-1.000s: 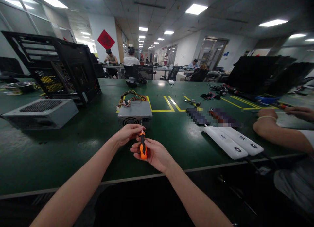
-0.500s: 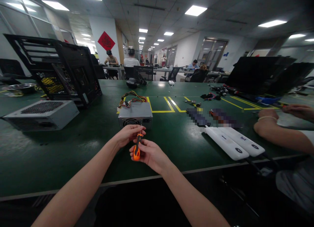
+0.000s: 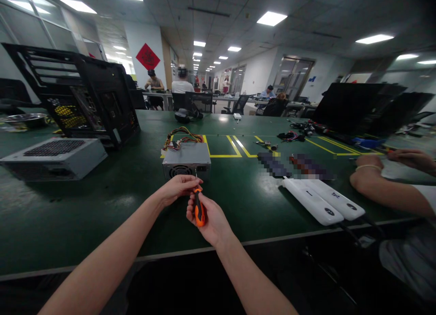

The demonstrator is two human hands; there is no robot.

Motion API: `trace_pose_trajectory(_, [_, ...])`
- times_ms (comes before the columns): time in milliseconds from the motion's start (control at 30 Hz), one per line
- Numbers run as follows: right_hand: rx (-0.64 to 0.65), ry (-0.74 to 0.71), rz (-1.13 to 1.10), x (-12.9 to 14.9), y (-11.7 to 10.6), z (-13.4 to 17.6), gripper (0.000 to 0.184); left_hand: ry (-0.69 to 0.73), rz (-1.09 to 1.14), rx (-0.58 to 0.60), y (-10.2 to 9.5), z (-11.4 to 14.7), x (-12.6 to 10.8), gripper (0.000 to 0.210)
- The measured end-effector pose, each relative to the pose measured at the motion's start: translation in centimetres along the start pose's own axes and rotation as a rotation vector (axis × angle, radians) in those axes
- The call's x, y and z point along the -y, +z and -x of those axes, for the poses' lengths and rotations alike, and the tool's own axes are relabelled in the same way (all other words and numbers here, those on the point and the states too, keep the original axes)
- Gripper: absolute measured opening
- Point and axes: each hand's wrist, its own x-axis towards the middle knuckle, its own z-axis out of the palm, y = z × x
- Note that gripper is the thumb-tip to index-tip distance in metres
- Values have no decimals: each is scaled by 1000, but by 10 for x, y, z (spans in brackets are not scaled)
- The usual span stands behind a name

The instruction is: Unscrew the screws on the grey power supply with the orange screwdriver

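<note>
An orange and black screwdriver is held in front of me, its thin shaft pointing up and away toward a grey computer power supply. My right hand is closed around the handle. With thumb and fingers pinched together, my left hand grips the shaft just above the handle; whether a small screw is at the tip I cannot make out. Behind the hands, the power supply shows its fan grille and power socket toward me. A bundle of coloured cables lies at its back.
Left on the green table stand a black computer case and a second power supply. Two white devices, blurred-out phones and loose cables lie to the right. A co-worker's arm rests at the right edge.
The screwdriver's handle has swung a little to the right with my right hand, so the tool leans the other way. My left hand stays at the shaft.
</note>
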Motion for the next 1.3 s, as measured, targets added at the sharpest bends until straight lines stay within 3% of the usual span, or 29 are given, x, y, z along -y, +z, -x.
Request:
trace_pose_trajectory(133, [18,36,-18,-1,0,1,29,17,-9,-31,1,-1,1,28])
trace_pose_trajectory(333, [1,-55,15,-5,-4,2,12,18,-13,-121,3,-6,3,30])
trace_pose_trajectory(533, [27,21,-28,-5,-2,2,24,35,-9,-18,-1,-1,0,29])
trace_pose_trajectory(667, [18,-5,-11,-7,-1,3,26,54,-37,-63,-1,-3,2,26])
trace_pose_trajectory(867, [23,-49,-23,-9,-2,3,10,43,-63,-124,2,-5,1,30])
trace_pose_trajectory(1000, [24,-16,-41,-7,-2,3,20,32,-36,-60,1,1,-4,32])
trace_pose_trajectory(1133, [45,-27,5,-8,0,6,25,42,-36,-97,0,1,-3,28])
trace_pose_trajectory(1300, [59,-83,59,-11,1,7,6,46,-68,-151,-1,-5,1,28])
